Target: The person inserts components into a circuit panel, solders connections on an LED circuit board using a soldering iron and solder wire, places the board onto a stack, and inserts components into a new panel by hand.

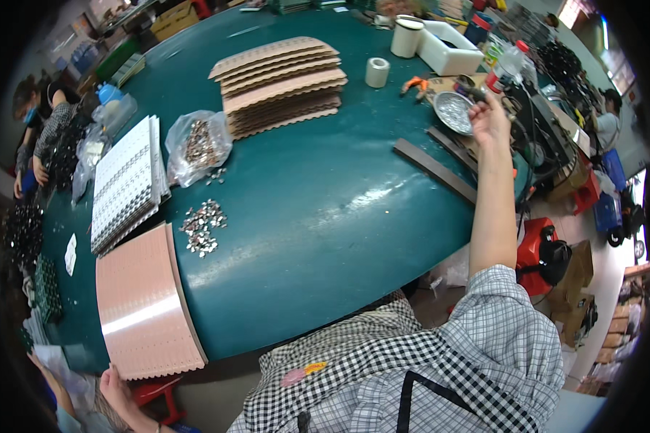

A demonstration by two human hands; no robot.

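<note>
My right hand point(491, 121) reaches out at the far right, its fingers curled beside a round metal bowl point(452, 113) of small shiny silver pieces. Whatever is between those fingers is too small to make out. At the lower left, my left hand point(117, 393) pinches the near edge of a stack of pink sheets point(143, 303) with scalloped ends and rows of small holes. Small metallic pieces point(203, 225) lie loose in a pile beside the sheets. Behind that pile sits a clear plastic bag point(199, 144) holding more such pieces.
White patterned sheets point(126, 184) lie behind the pink ones; a tall stack of scalloped sheets point(280, 83) stands farther back. Dark bars point(435, 170), a tape roll point(377, 72), a white foam box point(449, 49) and a bottle point(508, 66) are at right. Co-workers sit at left.
</note>
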